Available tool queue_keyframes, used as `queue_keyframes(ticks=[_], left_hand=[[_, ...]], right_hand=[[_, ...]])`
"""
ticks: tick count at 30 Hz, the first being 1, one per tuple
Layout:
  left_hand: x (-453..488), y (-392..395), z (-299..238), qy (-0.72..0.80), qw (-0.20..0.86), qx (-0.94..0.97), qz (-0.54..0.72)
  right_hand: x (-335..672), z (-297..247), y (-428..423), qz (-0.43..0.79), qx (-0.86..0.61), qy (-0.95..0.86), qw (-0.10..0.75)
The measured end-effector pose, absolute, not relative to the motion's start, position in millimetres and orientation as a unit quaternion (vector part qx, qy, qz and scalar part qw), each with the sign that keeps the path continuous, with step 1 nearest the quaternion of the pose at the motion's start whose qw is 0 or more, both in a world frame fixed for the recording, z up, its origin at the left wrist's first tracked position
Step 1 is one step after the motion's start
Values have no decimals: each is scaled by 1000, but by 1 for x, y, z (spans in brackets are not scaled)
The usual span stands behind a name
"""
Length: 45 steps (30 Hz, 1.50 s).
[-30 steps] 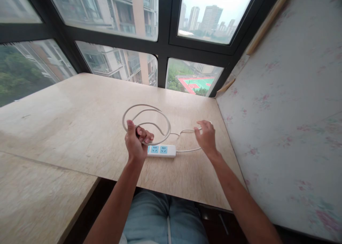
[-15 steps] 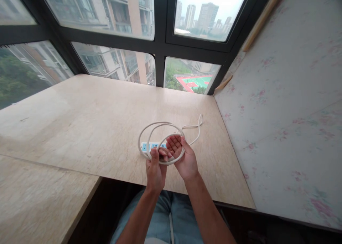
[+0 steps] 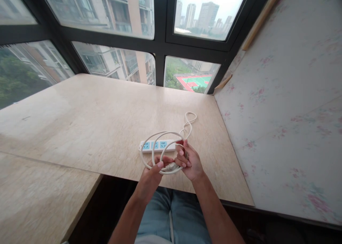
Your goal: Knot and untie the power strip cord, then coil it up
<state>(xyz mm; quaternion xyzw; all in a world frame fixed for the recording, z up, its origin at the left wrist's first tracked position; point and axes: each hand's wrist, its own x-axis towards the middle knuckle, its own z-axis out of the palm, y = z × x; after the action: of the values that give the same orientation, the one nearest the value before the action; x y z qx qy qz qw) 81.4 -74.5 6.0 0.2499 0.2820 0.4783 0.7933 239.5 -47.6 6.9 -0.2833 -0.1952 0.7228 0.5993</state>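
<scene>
A white power cord [image 3: 154,144] hangs in loose loops between my hands. My left hand [image 3: 155,169] pinches the loops at their lower left, thumb on top. At the right side of the loops, my right hand [image 3: 189,160] has its fingers curled around the cord. A whitish end piece, perhaps the plug [image 3: 171,166], shows between the hands, partly covered by fingers. Behind the loops lies a white power strip [image 3: 157,145] with blue socket faces; its right end is hidden by my right hand. The rest of the cord trails onto the stone surface behind.
The beige stone sill [image 3: 88,119] spreads beneath everything, its front edge close to my legs. A lower-left slab [image 3: 40,197] adjoins it. Dark-framed windows [image 3: 160,48] stand behind, and a flower-patterned wall [image 3: 280,112] rises on the right.
My right hand has gone from open-palmed to fingers curled on the cord. Both hands and the loops have come lower, uncovering more of the power strip. The trailing cord has shifted left.
</scene>
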Motion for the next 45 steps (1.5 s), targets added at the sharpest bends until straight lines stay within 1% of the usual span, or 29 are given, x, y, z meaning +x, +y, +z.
queue_keyframes(ticks=[6,9,12,14,17,21,24,27,32,36,38,41,45], left_hand=[[51,-56,6,149,903,213,343],[48,-46,7,134,928,187,292],[54,-42,8,158,929,156,297],[62,-42,7,204,913,134,327],[75,-43,3,260,883,92,380],[87,-46,-1,240,863,33,443],[91,-46,2,225,852,19,472],[94,-45,10,209,839,4,502],[109,-48,15,201,805,-35,557],[123,-60,14,191,770,-36,608],[126,-68,12,194,755,-13,626],[123,-77,9,199,758,19,621],[104,-84,2,202,799,40,565]], right_hand=[[264,9,-47,800,-288,-209,483],[273,9,-44,823,-286,-217,439],[277,7,-43,827,-291,-221,428],[276,6,-44,814,-300,-221,446],[272,2,-46,775,-322,-219,498],[262,-6,-50,726,-359,-190,555],[254,-11,-57,674,-383,-155,613],[245,-12,-69,647,-373,-121,654],[222,-5,-86,679,-308,-54,664],[207,-2,-84,669,-305,25,678],[206,-2,-81,681,-301,50,666],[210,-3,-76,695,-303,39,651],[217,-5,-74,700,-317,-20,640]])
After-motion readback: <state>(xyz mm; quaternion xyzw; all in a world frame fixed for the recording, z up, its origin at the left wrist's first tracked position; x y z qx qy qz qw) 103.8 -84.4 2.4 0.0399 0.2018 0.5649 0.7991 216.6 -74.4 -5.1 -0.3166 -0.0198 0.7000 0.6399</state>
